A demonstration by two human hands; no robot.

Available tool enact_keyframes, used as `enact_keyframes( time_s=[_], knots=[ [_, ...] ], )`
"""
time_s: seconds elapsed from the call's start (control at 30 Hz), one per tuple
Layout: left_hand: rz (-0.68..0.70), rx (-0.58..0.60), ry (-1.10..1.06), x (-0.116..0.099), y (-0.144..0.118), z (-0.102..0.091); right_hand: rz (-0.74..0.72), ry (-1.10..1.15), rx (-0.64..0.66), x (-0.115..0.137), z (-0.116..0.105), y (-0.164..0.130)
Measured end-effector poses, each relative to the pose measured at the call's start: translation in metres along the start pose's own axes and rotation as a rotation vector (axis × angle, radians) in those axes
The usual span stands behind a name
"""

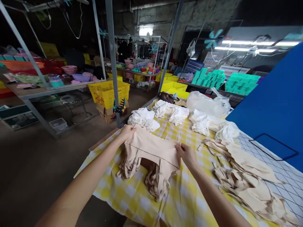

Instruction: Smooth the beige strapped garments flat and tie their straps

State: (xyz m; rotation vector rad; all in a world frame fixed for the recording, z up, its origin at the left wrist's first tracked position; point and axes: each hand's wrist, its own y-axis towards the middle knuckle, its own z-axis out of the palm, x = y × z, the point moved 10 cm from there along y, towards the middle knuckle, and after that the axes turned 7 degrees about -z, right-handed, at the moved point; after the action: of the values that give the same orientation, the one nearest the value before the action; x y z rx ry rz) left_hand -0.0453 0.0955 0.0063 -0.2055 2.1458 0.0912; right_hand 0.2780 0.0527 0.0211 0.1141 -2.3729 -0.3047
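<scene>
Spread between my two hands is a beige strappy garment (153, 145), like a bra or camisole top, with its straps bunched toward me on the cloth. Layers under it look like more of the same kind. My left hand (127, 130) pinches its far left corner. At the right edge, my right hand (188, 154) grips the fabric between thumb and fingers. More beige garments (253, 186) lie loosely heaped to the right. White garments (143, 118) sit in stacks beyond my hands.
A yellow-checked cloth (189, 195) covers the table. Metal posts (113, 63) rise at its far left edge. A clear plastic bag (205, 104) lies at the back, and a blue panel (276, 107) stands at right. A yellow crate (109, 93) sits on a carton beyond the left edge.
</scene>
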Motion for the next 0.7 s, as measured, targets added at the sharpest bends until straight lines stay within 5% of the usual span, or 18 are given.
enact_keyframes(
  time_s=[0.4, 0.7],
  knots=[
    [-0.025, -0.078, 0.379, -0.008, -0.001, 0.015, 0.056, -0.277, -0.007, -0.014, 0.010, -0.002],
    [0.021, -0.116, 0.419, -0.025, 0.000, 0.007, 0.002, -0.116, -0.140, -0.006, -0.006, -0.003]
  ],
)
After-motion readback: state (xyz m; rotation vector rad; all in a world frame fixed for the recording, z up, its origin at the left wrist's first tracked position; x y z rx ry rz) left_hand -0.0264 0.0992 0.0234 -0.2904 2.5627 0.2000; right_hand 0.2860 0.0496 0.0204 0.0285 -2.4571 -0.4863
